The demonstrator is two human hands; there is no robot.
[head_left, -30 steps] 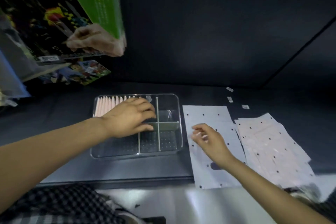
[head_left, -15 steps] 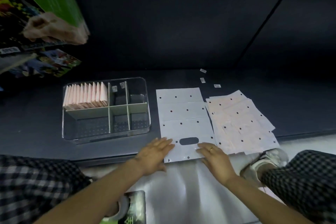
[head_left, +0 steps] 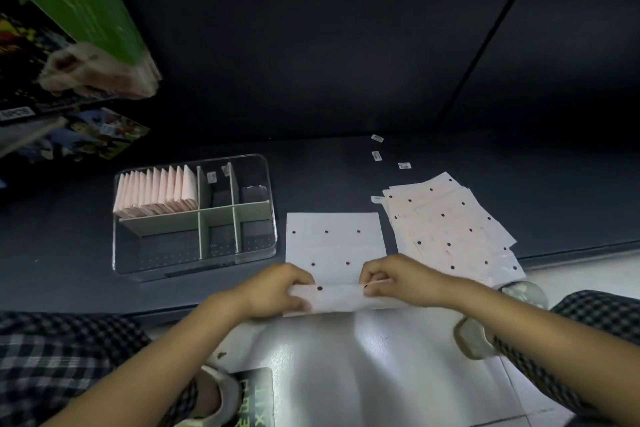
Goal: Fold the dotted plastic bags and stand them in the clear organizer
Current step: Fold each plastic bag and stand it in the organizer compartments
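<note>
Gripping the near edge of a white dotted bag (head_left: 334,246), both hands work at about six o'clock on the dark shelf (head_left: 69,253). The left hand (head_left: 273,291) has its fingers curled over the left part of the edge, thumb under the turned-up strip. The right hand (head_left: 394,279) pinches the right part of the same edge, fingers bent and pressed together on the plastic. The near strip of the bag is lifted and rolled back toward twelve o'clock, while the far part lies flat on the shelf, with a crease running across it.

At ten o'clock from the hands sits the clear organizer (head_left: 266,253), close beside the bag but not touching it. Pale dividers (head_left: 218,215) split it into compartments. The far left compartment holds a row of folded pink bags (head_left: 156,194) standing on edge, leaning slightly. The other compartments show only small labels on the back wall.

At two o'clock from the hands lies a loose pile of flat dotted bags (head_left: 446,229), fanned and overlapping, its near corner reaching the shelf's front lip. Three small white stickers (head_left: 376,156) lie beyond it toward twelve o'clock.

At ten to eleven o'clock, high in the view, a green printed box (head_left: 76,0) juts out above other colourful packages (head_left: 86,135). Checked trouser legs (head_left: 52,357) flank the pale floor (head_left: 381,374) at six o'clock.
</note>
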